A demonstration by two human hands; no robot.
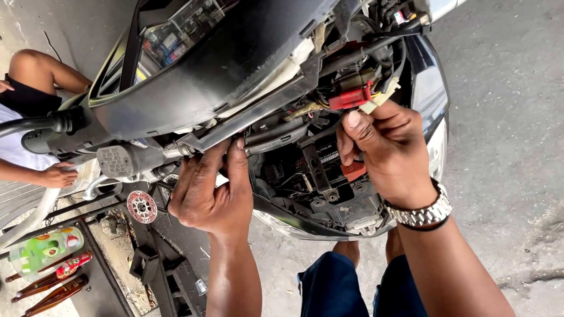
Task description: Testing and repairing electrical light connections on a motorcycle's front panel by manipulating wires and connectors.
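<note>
The front of a motorcycle fills the upper view, its black fairing open and wiring exposed. My right hand, with a metal watch on the wrist, pinches a cream connector next to a red connector block in the wire bundle. My left hand reaches under the fairing's lower edge, fingertips pressed against a grey metal bracket beside a black hose; whether it grips anything is hidden. Black housings and brackets sit between both hands.
Another person sits at the left, a hand resting near the handlebar grip. A green bottle and brown bottles lie at the lower left. A perforated disc hangs below. Concrete ground spreads to the right.
</note>
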